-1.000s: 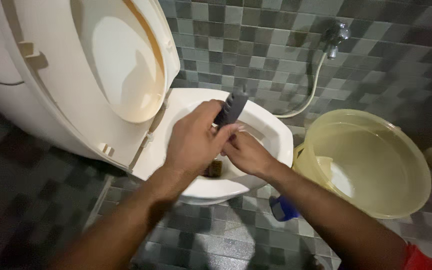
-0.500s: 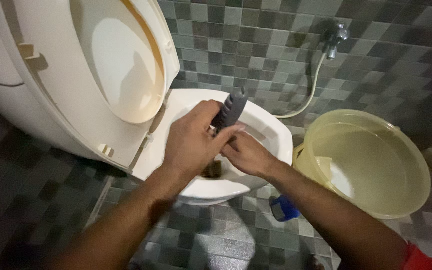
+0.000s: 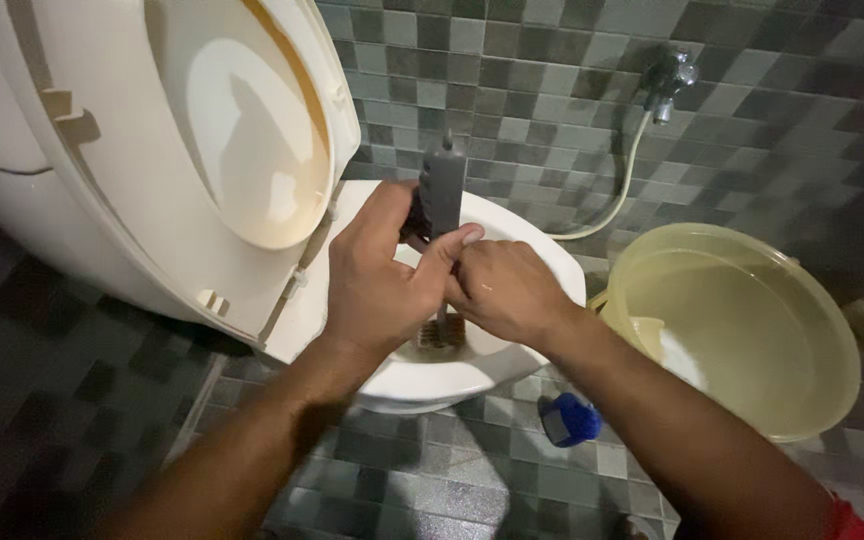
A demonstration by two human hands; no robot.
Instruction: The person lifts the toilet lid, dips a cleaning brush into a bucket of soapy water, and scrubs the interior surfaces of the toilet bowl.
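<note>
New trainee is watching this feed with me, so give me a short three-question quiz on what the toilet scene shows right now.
1. True or false: both hands grip the brush handle.
2. Which stands right of the toilet bowl? A) yellow bucket B) red stool C) mirror
3. Is the toilet seat raised or lowered?

Key:
1. True: left hand and right hand both close on it.
2. A, the yellow bucket.
3. Raised, with the lid.

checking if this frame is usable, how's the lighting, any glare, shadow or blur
Head view: dim, with dark corners; the raised toilet seat is brightest, without harsh glare. The left hand and right hand on the grey brush handle are fairly sharp. The forearms shadow the floor tiles; the yellow bucket looks soft.
</note>
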